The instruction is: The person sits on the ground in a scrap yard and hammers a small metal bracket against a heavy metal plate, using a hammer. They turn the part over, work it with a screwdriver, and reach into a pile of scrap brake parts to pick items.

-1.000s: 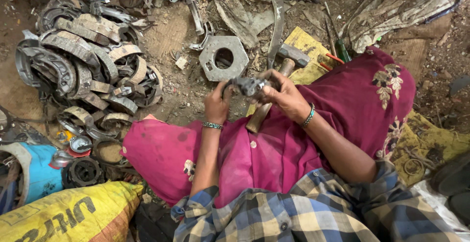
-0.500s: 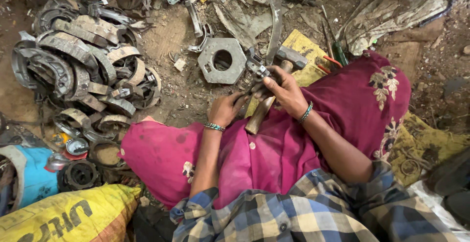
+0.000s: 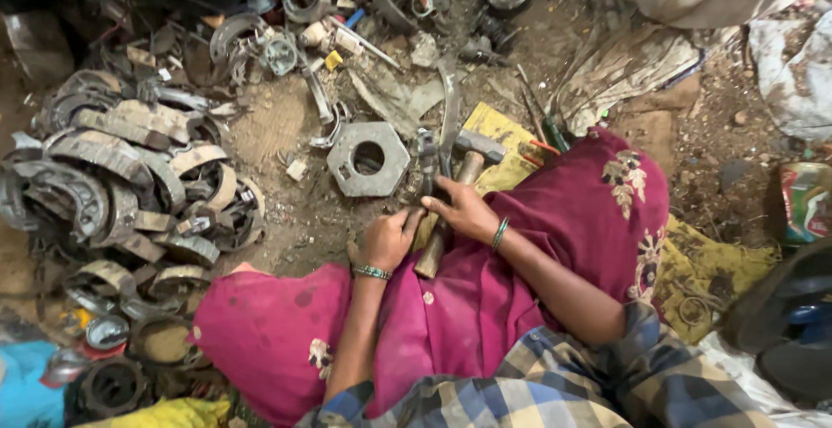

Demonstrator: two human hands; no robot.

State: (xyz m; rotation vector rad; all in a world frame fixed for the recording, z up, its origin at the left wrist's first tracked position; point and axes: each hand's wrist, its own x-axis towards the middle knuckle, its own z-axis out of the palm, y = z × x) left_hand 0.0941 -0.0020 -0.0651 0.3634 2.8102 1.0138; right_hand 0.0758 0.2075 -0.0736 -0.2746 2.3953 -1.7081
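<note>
A heap of curved brake shoes [image 3: 130, 185] lies on the dirt at the left; a hexagonal metal plate [image 3: 368, 159] sits just beyond the knees; the hammer [image 3: 455, 198] rests across the magenta lap, head toward the plate; the right hand [image 3: 464, 211] is wrapped around its handle; the left hand [image 3: 390, 239] is curled against the handle's lower end.

Person is sitting on the ground, magenta cloth [image 3: 485, 307] covering the lap. Right hand [image 3: 464, 209] is gripping a small metal part [image 3: 427, 155]; left hand [image 3: 387, 239] is resting beside the wooden-handled hammer [image 3: 451, 207]. Hexagonal metal plate [image 3: 367, 158] is lying at 11 o'clock from the hands; curved brake shoes [image 3: 121, 177] are piling up at 9 o'clock.
</note>
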